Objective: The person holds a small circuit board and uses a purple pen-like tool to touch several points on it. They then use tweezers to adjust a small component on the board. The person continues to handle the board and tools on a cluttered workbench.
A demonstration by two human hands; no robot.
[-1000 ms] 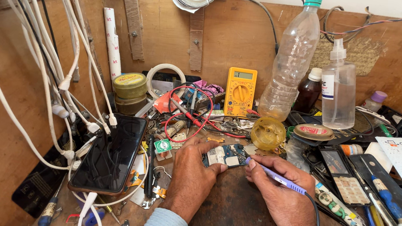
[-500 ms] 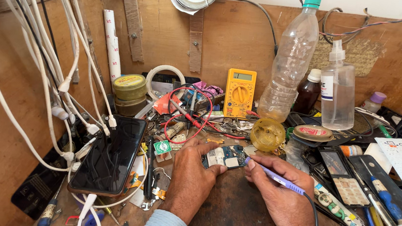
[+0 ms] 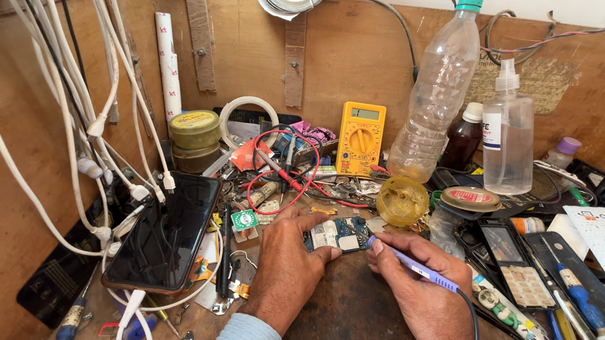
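A small blue circuit board (image 3: 337, 234) is held flat near the middle of a cluttered wooden workbench (image 3: 360, 333), just in front of the person. It is pinned at its left edge by the left hand (image 3: 286, 269), whose fingers are curled down onto it with the thumb pressed against its near side. The right hand (image 3: 424, 299) is closed around a purple soldering iron (image 3: 412, 267), gripped like a pen, and the iron's tip is set against the right end of the board. A dark cord is seen trailing from the iron over the right wrist.

Just behind the board, a round yellow tin (image 3: 402, 201) is placed, and beside it a flat round tin with a red label (image 3: 470, 199). Further back, a yellow multimeter (image 3: 360, 137) is propped against the wooden back wall, with its red lead (image 3: 293, 184) looped across the bench. A tall clear plastic bottle (image 3: 441, 95), a brown bottle (image 3: 464, 138) and a clear spray bottle (image 3: 508, 135) are stood to the right of it.

To the left of the hands, a black phone (image 3: 164, 234) is laid screen up, with white cables (image 3: 90, 125) hung over it. On the right, screwdrivers and phone parts (image 3: 530, 284) are scattered.
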